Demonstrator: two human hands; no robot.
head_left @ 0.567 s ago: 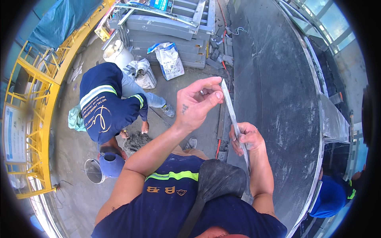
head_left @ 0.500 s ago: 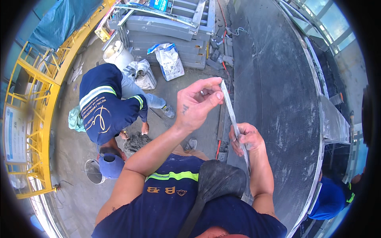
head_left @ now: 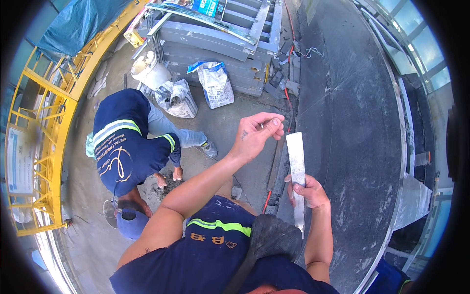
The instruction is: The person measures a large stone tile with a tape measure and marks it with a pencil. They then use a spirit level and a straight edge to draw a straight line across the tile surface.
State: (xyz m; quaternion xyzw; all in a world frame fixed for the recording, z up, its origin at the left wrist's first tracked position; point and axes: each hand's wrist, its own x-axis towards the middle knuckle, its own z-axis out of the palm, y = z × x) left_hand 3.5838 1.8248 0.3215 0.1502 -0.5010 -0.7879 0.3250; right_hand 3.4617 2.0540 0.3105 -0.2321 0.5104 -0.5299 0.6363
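My right hand [head_left: 309, 192] is wrapped round a long, flat, pale metal strip [head_left: 296, 156]. The strip stands nearly upright in view, its broad face showing and its surface smudged grey. Just left of its top end is my left hand [head_left: 259, 134], apart from it, thumb and fingertips pinched together. Whatever those fingers may hold is too small to make out. To my left a co-worker in a navy shirt [head_left: 122, 137] bends over with both hands at a heap of grey mortar [head_left: 169, 188] on the floor.
A dark sheet-covered surface [head_left: 352, 122] runs along my right. Ahead are an open bag [head_left: 216, 85], a crumpled bag [head_left: 177, 99], a white bucket [head_left: 151, 71] and stacked grey metal frames [head_left: 210, 41]. An orange cable [head_left: 287, 95] trails beside rubble. Yellow railing [head_left: 58, 152] borders the left.
My left hand has come off the strip's upper end and moved down slightly. The strip has turned its broad face into view, and my right hand has lowered with it.
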